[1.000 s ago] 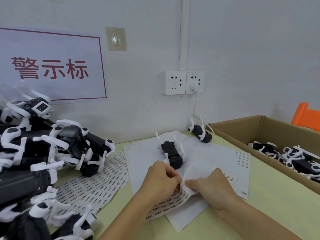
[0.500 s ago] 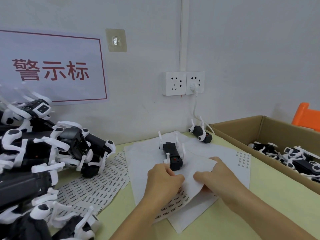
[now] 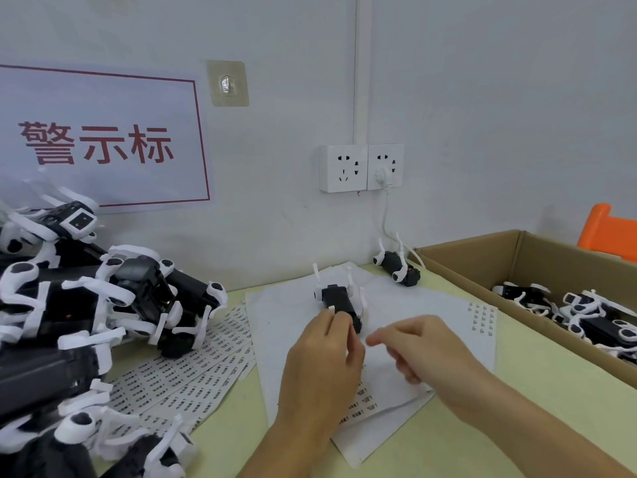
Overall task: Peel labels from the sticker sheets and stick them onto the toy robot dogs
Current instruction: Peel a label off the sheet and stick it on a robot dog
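On pale-green table [image 3: 482,426] | white wall, sockets [image 3: 361,168] | left hand [image 3: 324,370] fingers pinched, contents unclear | right hand [image 3: 427,350] fingers loose

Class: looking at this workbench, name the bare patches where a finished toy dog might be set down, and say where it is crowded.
Bare green table lies between the white sheets and the cardboard box, running to the near edge beside the right hand. The left side is crowded: a pile of toy dogs over sticker sheets.
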`<state>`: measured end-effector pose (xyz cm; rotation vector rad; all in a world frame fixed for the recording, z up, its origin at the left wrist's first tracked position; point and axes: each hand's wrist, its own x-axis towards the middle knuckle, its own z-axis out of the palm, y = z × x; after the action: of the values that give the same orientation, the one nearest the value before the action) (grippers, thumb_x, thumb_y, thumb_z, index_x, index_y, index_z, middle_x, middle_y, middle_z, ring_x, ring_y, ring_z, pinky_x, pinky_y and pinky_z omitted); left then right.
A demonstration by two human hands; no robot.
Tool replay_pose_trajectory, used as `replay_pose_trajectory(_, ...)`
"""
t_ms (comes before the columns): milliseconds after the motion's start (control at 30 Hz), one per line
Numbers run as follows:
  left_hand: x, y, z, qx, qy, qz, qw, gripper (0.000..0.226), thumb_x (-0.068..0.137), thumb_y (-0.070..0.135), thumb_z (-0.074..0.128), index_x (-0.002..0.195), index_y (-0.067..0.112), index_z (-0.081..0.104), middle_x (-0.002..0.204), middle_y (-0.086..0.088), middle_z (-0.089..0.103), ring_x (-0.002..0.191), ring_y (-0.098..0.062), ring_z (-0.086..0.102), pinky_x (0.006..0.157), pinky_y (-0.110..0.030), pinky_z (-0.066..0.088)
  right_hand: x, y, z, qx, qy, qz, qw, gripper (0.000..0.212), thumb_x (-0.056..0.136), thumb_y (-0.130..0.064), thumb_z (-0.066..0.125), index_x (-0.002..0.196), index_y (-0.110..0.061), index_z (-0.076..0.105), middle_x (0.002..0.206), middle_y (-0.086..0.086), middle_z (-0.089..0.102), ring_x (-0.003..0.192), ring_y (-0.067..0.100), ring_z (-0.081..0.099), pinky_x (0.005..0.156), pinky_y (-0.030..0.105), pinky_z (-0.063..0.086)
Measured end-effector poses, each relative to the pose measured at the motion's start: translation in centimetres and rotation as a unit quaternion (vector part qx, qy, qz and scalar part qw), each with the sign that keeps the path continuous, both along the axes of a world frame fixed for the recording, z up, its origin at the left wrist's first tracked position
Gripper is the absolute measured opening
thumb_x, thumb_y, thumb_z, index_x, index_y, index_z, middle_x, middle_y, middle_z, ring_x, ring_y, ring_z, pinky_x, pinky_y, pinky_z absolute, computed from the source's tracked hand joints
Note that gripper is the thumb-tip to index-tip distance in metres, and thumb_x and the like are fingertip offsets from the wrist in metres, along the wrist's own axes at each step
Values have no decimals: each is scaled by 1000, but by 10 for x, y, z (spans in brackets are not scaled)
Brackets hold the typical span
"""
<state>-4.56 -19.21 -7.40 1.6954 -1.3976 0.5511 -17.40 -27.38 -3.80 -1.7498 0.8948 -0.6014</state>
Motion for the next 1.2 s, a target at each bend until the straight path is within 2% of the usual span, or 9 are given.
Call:
replay_pose_trajectory(133, 0, -1, -1, -7, -89, 5, 996, 21, 69, 0, 83, 73, 9, 65, 70, -2, 58, 57, -19, 55, 43, -28, 47, 5, 9, -6, 63, -45, 17, 997, 28, 91, -13, 61, 71, -17, 80, 74, 9, 34, 53, 13, 32, 47, 22, 31)
replay_pose_trajectory(467, 0, 0, -1, 10, -189, -2, 982, 37, 46, -6, 88, 62, 13, 61, 62, 0, 54, 53, -16, 51, 44, -22, 32, 4, 5, -7, 121, -88, 5, 989, 22, 88, -13, 66, 71, -16, 81, 66, -1, 36, 52, 12, 29, 45, 23, 25)
replay_pose_trajectory(700, 4, -1, -9, 39, -183, -30, 982, 12, 68, 13, 80, 78, 16, 74, 68, 5, 59, 64, -14, 56, 43, -22, 38, 4, 3, -14, 110, -101, -18, 989, 16, 86, -13, 69, 77, -1, 74, 71, 5, 35, 55, 13, 29, 45, 23, 25)
replay_pose_trajectory(767, 2, 0, -10, 46, -152, -42, 986, 20, 81, 25, 61, 91, 17, 76, 74, 6, 59, 71, -13, 58, 46, -20, 42, 4, -2, -16, 99, -101, -43, 989, 16, 86, -15, 70, 79, -2, 77, 69, 3, 38, 55, 13, 32, 44, 22, 28)
replay_pose_trajectory(867, 1, -2, -8, 12, 7, -45, 999, 25, 88, 27, 52, 104, 18, 68, 92, 8, 58, 88, -10, 55, 60, -23, 50, 3, -9, -16, 92, -114, -90, 985, 16, 90, -18, 70, 79, -11, 79, 66, 2, 42, 51, 13, 36, 42, 22, 32)
replay_pose_trajectory(967, 10, -7, -10, 50, 126, -16, 991, 44, 94, 28, 59, 135, 30, 43, 127, 21, 41, 117, 1, 36, 81, -6, 35, 4, -15, -14, 143, -171, -98, 970, 15, 95, -18, 64, 90, -7, 73, 70, 3, 46, 51, 14, 42, 45, 26, 35)
replay_pose_trajectory(1033, 15, -8, -14, 114, 199, -38, 973, 61, 97, 31, 60, 149, 37, 28, 139, 23, 34, 128, 4, 29, 90, -4, 27, 4, -16, -12, 182, -214, -86, 956, 10, 96, -15, 61, 93, -7, 68, 72, 6, 48, 53, 16, 46, 46, 27, 35)
replay_pose_trajectory(1100, 17, -9, -14, 127, 242, -56, 960, 46, 97, 30, 62, 136, 42, 40, 127, 20, 49, 119, 0, 43, 87, -12, 34, 4, -16, -10, 199, -239, -79, 947, 7, 96, -14, 61, 96, -9, 65, 77, 7, 50, 60, 18, 52, 50, 28, 39)
replay_pose_trajectory(1200, 18, -10, -15, 71, 230, -40, 970, 18, 93, 22, 69, 91, 34, 55, 95, 19, 57, 96, -2, 52, 72, -16, 39, 2, -16, -9, 204, -252, -84, 942, 8, 95, -15, 62, 103, -14, 62, 89, 7, 58, 82, 23, 62, 66, 32, 48)
